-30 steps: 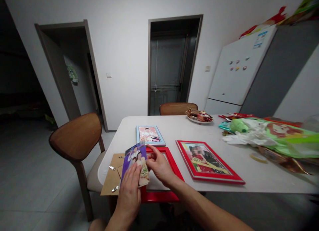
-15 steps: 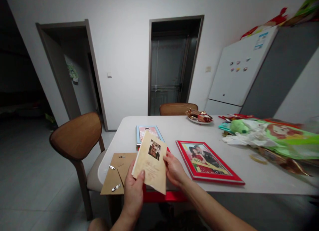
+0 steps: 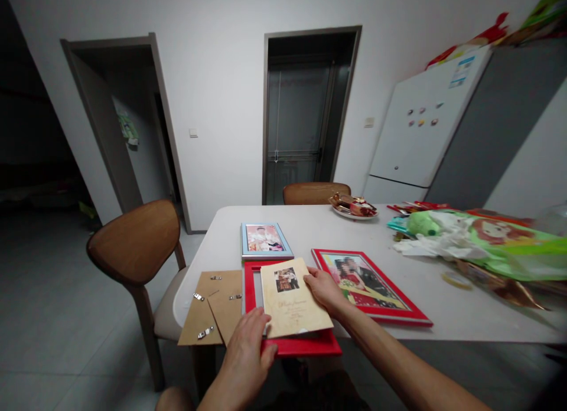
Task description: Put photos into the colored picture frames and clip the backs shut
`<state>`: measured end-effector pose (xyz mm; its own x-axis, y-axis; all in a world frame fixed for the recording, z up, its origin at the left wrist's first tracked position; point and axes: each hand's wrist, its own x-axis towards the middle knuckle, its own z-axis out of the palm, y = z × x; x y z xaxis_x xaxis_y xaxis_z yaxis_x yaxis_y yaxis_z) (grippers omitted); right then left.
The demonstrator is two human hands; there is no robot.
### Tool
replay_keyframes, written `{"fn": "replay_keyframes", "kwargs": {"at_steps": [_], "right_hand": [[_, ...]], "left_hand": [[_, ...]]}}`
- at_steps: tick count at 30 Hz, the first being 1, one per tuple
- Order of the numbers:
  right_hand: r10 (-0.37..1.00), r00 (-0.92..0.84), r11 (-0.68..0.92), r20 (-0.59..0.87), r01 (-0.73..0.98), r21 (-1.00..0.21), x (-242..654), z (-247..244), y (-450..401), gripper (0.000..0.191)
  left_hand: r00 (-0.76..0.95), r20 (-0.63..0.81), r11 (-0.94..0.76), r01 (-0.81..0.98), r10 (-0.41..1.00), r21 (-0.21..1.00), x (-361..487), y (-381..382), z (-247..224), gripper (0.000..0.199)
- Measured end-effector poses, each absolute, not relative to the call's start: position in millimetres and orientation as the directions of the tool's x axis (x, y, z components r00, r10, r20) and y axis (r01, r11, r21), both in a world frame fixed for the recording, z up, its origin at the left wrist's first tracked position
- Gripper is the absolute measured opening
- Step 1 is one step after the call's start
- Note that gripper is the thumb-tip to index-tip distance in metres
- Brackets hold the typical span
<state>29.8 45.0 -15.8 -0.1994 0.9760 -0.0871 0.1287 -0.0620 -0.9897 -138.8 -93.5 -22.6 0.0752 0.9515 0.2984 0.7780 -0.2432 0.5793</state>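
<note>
The left hand [image 3: 248,347], right hand [image 3: 326,292], forearms [image 3: 398,356] and rounded knee [image 3: 175,399] are bare.

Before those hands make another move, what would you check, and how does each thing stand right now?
1. Right hand on the cream printed card: ok, at its right edge.
2. Left hand near the card's lower left: ok; whether it grips the card: cannot tell.
3. Card lined up inside the red picture frame beneath it: not ok; it overlaps the right rim.
4. Brown backing board close by: ok, left of that frame.
5. Right forearm clear of the red-framed photo: cannot tell.
</note>
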Motion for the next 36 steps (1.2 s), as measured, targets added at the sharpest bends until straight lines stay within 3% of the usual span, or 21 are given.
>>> {"fn": "replay_keyframes", "kwargs": {"at_steps": [5,8,11,14,19,23,27,30,33,36], "right_hand": [[0.976,-0.209,-0.020,-0.062,0.200,-0.980,16,-15,44,0.042],[0.977,-0.211,0.085,0.001,0.388,-0.918,12,-13,44,0.039],[0.966,-0.218,0.249,0.137,0.658,-0.710,11,-9,42,0.033],[0.962,-0.211,0.268,0.173,0.850,-0.453,11,-6,36,0.032],[0.966,-0.207,0.237,0.157,0.949,-0.206,14,-7,31,0.033],[0.935,-0.283,0.332,0.215,0.910,-0.249,12,-3,25,0.033],[0.813,-0.496,0.581,0.306,0.725,-0.370,-16,4,0,0.034],[0.705,-0.639,0.707,0.307,0.597,-0.380,-50,5,-26,0.037],[0.659,-0.703,0.748,0.268,0.572,-0.337,-79,-1,-44,0.048],[0.701,-0.660,0.709,0.270,0.607,-0.358,-91,-6,-47,0.046]], "left_hand": [[0.142,0.293,-0.275,0.830,0.946,0.485,-142,-94,-22,0.040],[0.168,0.252,-0.270,0.848,0.953,0.455,-142,-96,-16,0.040],[0.204,0.216,-0.280,0.861,0.955,0.424,-141,-97,-9,0.035],[0.221,0.202,-0.287,0.867,0.954,0.408,-138,-98,-6,0.031],[0.204,0.246,-0.299,0.839,0.948,0.455,-141,-101,-11,0.035],[0.151,0.281,-0.275,0.832,0.948,0.482,-171,-107,-20,0.046],[-0.063,0.216,-0.024,0.925,0.974,0.380,-218,-110,-32,0.059],[-0.174,0.256,0.084,0.941,0.951,0.328,-241,-106,-40,0.054],[-0.154,0.308,0.050,0.946,0.939,0.320,-247,-103,-46,0.047],[-0.165,0.351,0.035,0.937,0.922,0.348,-241,-102,-44,0.044]]}}
